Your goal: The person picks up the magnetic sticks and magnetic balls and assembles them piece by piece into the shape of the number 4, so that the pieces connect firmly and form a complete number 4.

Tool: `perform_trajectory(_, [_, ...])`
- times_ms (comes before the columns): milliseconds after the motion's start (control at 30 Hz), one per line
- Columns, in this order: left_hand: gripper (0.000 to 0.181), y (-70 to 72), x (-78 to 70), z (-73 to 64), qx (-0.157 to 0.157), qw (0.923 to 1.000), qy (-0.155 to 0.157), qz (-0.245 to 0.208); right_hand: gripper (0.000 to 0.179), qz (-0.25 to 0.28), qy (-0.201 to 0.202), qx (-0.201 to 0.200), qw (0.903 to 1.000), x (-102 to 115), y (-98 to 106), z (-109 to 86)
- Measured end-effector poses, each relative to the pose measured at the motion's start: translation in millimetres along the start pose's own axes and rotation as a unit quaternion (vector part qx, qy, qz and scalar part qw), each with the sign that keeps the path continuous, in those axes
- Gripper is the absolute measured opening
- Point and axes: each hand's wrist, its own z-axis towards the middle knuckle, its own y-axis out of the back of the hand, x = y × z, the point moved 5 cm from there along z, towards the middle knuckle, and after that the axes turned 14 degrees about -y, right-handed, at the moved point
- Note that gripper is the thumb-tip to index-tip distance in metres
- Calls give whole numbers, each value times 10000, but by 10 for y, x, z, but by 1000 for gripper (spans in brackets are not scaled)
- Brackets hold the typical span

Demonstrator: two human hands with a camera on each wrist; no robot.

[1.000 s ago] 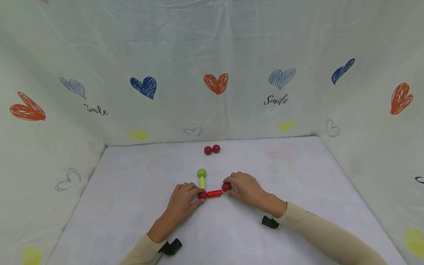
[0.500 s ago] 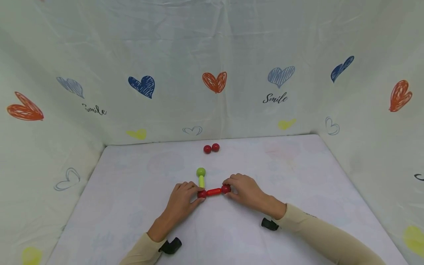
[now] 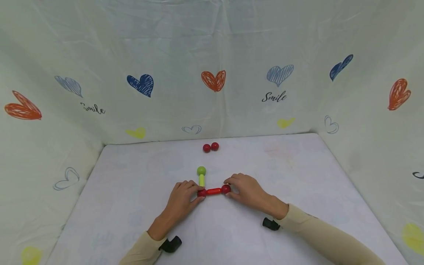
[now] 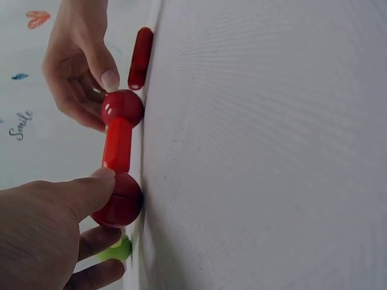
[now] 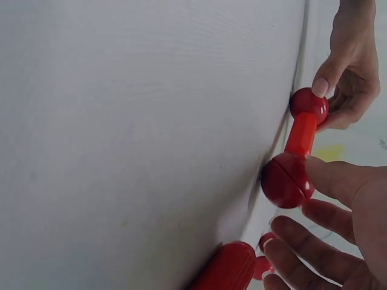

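On the white table my left hand [image 3: 181, 200] pinches a dark red ball [image 4: 118, 202] between thumb and fingers. My right hand [image 3: 246, 193] pinches a second dark red ball [image 3: 226, 188] with its thumb and a finger. A short bright red rod [image 3: 214, 191] lies between the two balls, its ends meeting them in a straight line. From the left ball a yellow-green rod [image 3: 201, 180] runs toward the back and carries a green ball [image 3: 201, 170] at its far end. In the right wrist view, the right hand's other fingers are spread off the ball.
Two loose red balls [image 3: 211, 147] sit side by side near the table's back edge. Close to the right hand, a separate red rod [image 4: 140, 57] lies on the table, hidden in the head view. A curtain [image 3: 172, 110] printed with hearts surrounds the table.
The right hand has brought its red ball left, closing the gap to the bright red rod's free end. The left hand stays in place on its ball.
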Motion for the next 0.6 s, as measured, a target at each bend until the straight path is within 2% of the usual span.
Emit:
perform_trajectory(267, [35,8,-9,9,-7,10000,-39,69,34,319,-54,-475,9983,-197,116,-71])
perform_trajectory(600, [35,-12,-25,5,4,9998,7,185,31,353,-651,-353,9966,-488,162,-184])
